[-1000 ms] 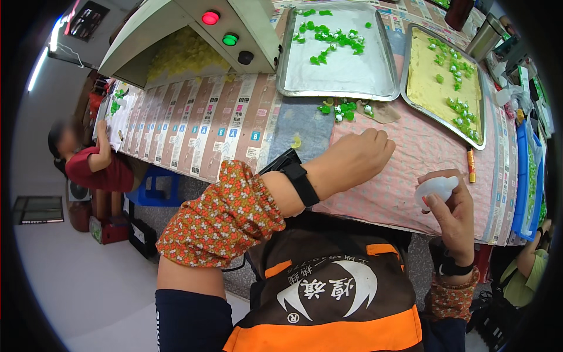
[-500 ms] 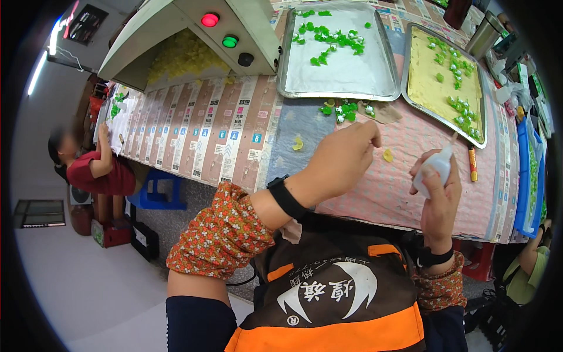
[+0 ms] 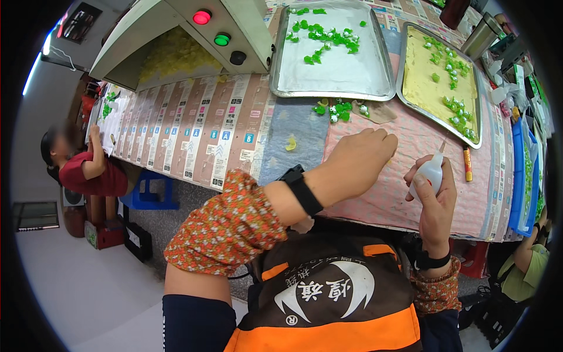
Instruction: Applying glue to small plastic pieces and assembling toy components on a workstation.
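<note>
right hand [image 3: 437, 202]: fingers gripping white squeeze bottle [image 3: 427, 175] | long axis slanted, nozzle [image 3: 442, 146] forward and slightly right, toward yellow-lined tray [image 3: 420, 70] | left hand [image 3: 356, 161]: fingers curled, hold unclear

A head-worn fisheye camera looks down, from close above, across the apron [image 3: 335, 293] to the worktop [image 3: 186, 132] beyond.

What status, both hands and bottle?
Right hand: holding white squeeze bottle, nozzle up. Left hand: over pink cloth, hold unclear. Yellow tube right of bottle, not blocking.
</note>
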{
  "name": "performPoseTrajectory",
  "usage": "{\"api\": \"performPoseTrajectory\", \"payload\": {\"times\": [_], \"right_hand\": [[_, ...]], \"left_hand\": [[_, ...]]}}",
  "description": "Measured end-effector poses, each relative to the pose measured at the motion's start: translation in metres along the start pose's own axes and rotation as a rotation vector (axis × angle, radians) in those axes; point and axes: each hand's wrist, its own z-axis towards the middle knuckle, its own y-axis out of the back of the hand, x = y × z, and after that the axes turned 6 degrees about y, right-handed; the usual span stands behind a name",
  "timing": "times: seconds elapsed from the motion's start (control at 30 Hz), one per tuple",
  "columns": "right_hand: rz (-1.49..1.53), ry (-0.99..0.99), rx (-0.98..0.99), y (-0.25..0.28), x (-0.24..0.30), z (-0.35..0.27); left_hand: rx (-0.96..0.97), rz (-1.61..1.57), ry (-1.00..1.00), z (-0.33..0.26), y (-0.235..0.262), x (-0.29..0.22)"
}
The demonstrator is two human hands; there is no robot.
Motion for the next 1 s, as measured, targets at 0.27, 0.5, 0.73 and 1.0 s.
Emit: {"api": "performPoseTrajectory", "payload": {"times": [0.27, 0.5, 0.73, 1.0], "right_hand": [[0.138, -0.071, 0.083, -0.023, 0.005, -0.007], [0.253, -0.250, 0.122, -0.043, 0.004, -0.018], [0.333, -0.401, 0.133, -0.061, -0.003, -0.031], [0.197, -0.363, 0.179, -0.071, -0.006, -0.031]], "left_hand": [[0.100, -0.508, 0.202, -0.042, 0.047, -0.039], [0.143, -1.033, 0.495, -0.088, 0.046, -0.035], [-0.129, -0.848, 0.299, -0.115, 0.029, -0.030], [-0.122, -0.933, 0.458, -0.127, 0.029, -0.029]]}}
